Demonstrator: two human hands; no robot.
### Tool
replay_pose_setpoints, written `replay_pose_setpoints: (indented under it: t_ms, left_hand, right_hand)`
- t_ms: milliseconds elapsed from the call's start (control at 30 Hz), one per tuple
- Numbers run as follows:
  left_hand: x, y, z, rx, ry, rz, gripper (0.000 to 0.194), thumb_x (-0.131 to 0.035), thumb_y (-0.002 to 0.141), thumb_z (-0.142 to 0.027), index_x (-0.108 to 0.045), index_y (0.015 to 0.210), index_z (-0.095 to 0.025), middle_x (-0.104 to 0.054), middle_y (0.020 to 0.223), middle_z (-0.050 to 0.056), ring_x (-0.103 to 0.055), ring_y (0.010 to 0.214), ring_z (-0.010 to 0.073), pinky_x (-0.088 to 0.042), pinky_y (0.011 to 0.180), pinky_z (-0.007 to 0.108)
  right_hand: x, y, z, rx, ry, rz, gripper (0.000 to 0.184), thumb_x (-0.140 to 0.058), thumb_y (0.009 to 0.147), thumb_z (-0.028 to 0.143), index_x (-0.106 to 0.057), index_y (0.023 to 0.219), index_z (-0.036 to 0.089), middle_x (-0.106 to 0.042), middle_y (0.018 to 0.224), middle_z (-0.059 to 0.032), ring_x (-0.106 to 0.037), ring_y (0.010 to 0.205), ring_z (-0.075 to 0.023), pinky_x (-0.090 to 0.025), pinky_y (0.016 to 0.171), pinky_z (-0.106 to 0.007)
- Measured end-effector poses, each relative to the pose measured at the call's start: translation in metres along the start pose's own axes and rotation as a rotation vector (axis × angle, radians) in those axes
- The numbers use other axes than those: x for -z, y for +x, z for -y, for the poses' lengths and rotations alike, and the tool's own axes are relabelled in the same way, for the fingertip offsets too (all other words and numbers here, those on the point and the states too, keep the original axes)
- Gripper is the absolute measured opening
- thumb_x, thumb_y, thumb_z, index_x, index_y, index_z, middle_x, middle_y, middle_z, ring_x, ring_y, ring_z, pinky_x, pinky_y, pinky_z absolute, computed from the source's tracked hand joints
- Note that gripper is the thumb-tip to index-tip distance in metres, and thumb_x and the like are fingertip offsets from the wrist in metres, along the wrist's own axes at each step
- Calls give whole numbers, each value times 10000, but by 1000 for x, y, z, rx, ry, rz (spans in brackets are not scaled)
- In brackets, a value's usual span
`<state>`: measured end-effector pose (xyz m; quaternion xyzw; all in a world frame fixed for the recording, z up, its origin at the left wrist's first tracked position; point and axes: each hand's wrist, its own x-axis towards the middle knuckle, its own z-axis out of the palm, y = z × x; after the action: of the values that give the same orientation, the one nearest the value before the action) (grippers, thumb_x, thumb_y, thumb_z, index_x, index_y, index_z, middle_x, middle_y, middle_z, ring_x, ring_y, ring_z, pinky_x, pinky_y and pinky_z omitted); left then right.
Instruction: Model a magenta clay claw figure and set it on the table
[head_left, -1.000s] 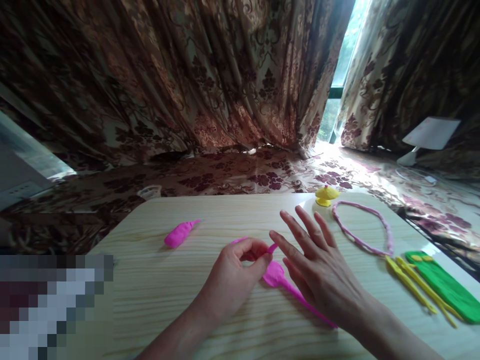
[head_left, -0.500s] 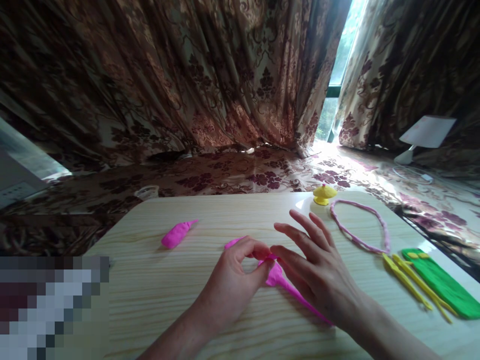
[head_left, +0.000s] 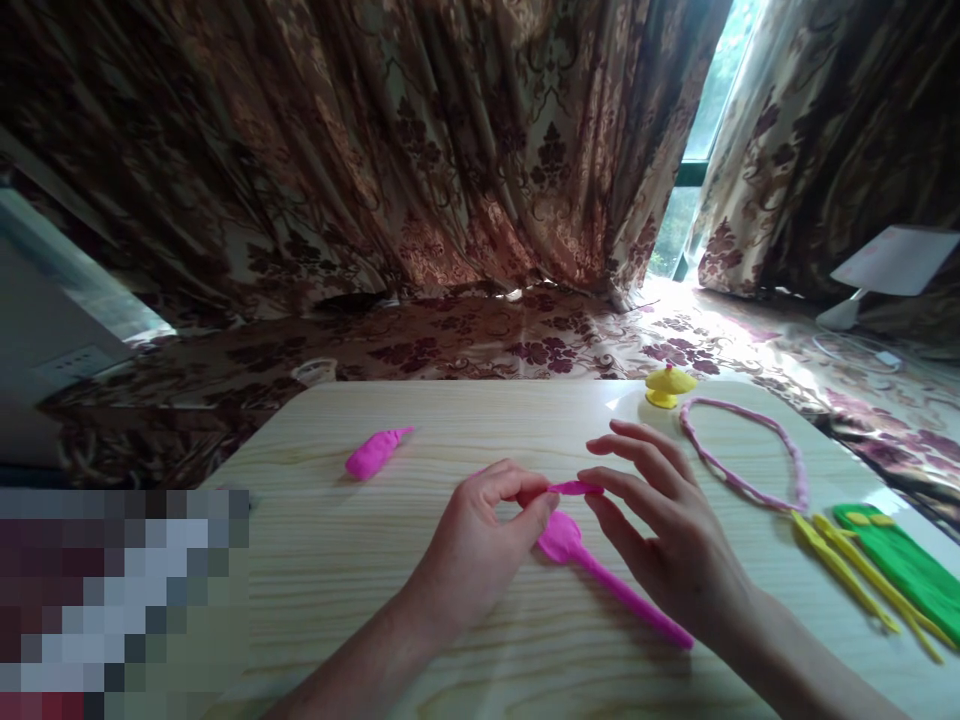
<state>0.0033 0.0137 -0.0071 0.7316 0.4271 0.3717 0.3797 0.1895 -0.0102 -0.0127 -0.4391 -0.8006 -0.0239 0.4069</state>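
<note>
Between the thumb and index finger of my left hand (head_left: 480, 545) is a small, flat strip of pink clay (head_left: 576, 488). The thumb and index finger of my right hand (head_left: 667, 520) close on the strip's right end, while its other fingers are spread. Below the strip, a pink clay spoon shape (head_left: 630, 600) lies on the table, its round end close to my left fingertips and its long handle running toward the lower right, partly under my right hand. A pink clay lump with a thin tail (head_left: 375, 455) rests farther left.
On the right of the wooden table (head_left: 337, 600) are a yellow clay dish with a lid-like top (head_left: 670, 383), a pink twisted loop (head_left: 739, 488), yellow clay sticks (head_left: 847, 575) and a green clay slab (head_left: 900, 560). A white lamp (head_left: 892, 262) stands beyond, near the curtains (head_left: 450, 150).
The pink strip is now held out level between both hands, showing more of its length. My right hand has moved slightly right, uncovering more of the spoon shape. The view has shifted a little left.
</note>
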Motion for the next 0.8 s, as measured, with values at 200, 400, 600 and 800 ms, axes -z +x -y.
replay_pose_setpoints:
  t_ms: [200, 400, 600, 800]
  left_hand:
    - [2, 0, -6, 1, -43, 49, 213, -468, 867, -252, -667, 861, -176, -584, 790, 9, -550, 782, 132, -409, 742, 242]
    - [4, 0, -5, 131, -183, 99, 255, -459, 869, -349, -637, 812, -175, -607, 769, 4, -537, 754, 141, -404, 714, 252]
    - [6, 1, -4, 146, -331, 109, 313, -424, 884, -358, -621, 752, -154, -619, 765, 22, -559, 788, 157, -408, 783, 276]
    - [7, 1, -7, 181, -330, 131, 255, -484, 854, -347, -624, 771, -151, -619, 747, 17, -551, 755, 152, -407, 733, 268]
  right_hand:
    - [-2, 1, 1, -2, 33, 19, 206, -566, 801, 116, -628, 981, 194, -561, 1114, -79, -404, 1195, -240, -352, 1001, -440]
    - [1, 1, 3, -8, 80, 22, 206, -563, 806, 111, -633, 980, 196, -559, 1102, -79, -425, 1168, -230, -386, 968, -410]
    - [1, 1, 3, -21, 115, 9, 209, -561, 804, 107, -629, 981, 193, -559, 1099, -82, -433, 1157, -229, -404, 946, -400]
    - [1, 1, 4, -13, 125, 14, 211, -567, 800, 100, -630, 978, 195, -558, 1096, -78, -434, 1151, -225, -401, 948, -402]
